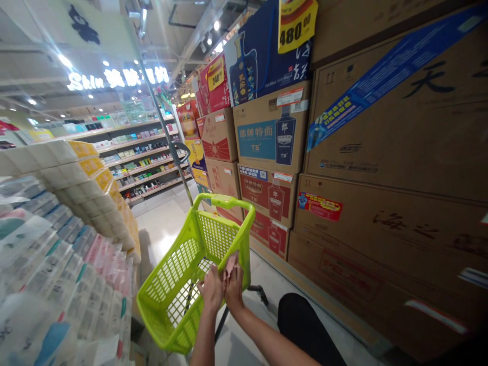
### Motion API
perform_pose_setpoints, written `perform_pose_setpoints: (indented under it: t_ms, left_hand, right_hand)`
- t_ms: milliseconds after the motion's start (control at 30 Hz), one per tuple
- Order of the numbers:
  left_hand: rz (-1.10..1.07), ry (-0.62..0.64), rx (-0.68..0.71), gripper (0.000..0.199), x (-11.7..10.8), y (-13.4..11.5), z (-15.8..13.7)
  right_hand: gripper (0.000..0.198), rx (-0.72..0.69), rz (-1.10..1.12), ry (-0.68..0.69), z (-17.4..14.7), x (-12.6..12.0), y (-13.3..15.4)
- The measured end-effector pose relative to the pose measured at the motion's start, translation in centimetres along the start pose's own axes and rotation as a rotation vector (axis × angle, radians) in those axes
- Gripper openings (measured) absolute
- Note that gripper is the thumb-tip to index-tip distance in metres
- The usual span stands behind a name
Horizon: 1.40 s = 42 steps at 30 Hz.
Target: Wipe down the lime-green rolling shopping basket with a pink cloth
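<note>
Supermarket aisle, one green basket [179,274], two hands.

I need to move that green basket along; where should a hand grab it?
Grip the thick top rim of the green basket at its near edge, coming from above on the person's side. The rim is smooth and rounded, while the walls are open mesh; both hands meet there.

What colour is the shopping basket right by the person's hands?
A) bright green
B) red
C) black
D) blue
A. The basket is bright green plastic mesh, and both hands, left and right, are together at its near edge, with brown boxes stacked to the right.
</note>
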<state>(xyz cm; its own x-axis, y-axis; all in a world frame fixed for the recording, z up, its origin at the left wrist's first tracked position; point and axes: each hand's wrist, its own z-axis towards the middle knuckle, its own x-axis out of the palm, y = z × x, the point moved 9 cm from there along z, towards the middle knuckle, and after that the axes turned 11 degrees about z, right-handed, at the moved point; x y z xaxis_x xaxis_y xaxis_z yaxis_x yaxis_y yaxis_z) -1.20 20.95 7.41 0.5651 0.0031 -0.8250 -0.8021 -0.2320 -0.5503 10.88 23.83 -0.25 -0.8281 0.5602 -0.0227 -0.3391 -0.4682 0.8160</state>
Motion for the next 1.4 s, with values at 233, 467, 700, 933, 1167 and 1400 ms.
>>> perform_pose_setpoints:
  t_ms: [233, 467, 700, 933, 1167, 1400]
  left_hand:
    - [0.192, -0.065, -0.113, 0.075, -2.5, 5.8, -2.0]
    - [0.168, -0.101, -0.138, 0.076, -1.5, 6.2, -2.5]
    - [0.124, -0.066, -0.183, 0.082, -1.5, 5.6, -2.1]
    - [0.107, -0.045, -0.091, 0.079, -1.1, 5.0, -1.9]
    - [0.179, -0.074, -0.269, 0.076, -5.4, 12.9, -4.9]
    - [0.065, -0.071, -0.260, 0.080, -3.9, 14.4, -5.7]
  right_hand:
    - [0.039, 0.020, 0.033, -0.208, 9.4, -5.5, -0.1]
    - [0.044, -0.164, -0.056, 0.072, -2.3, 0.6, 4.0]
    - [0.040, -0.109, -0.039, -0.061, 4.3, -3.0, 3.1]
    - [0.038, -0.359, -0.098, 0.319, 1.8, 1.2, 8.4]
    - [0.044, -0.287, -0.181, 0.337, 6.8, -0.4, 8.5]
    - [0.040, -0.387, -0.077, 0.702, 1.3, 3.3, 12.2]
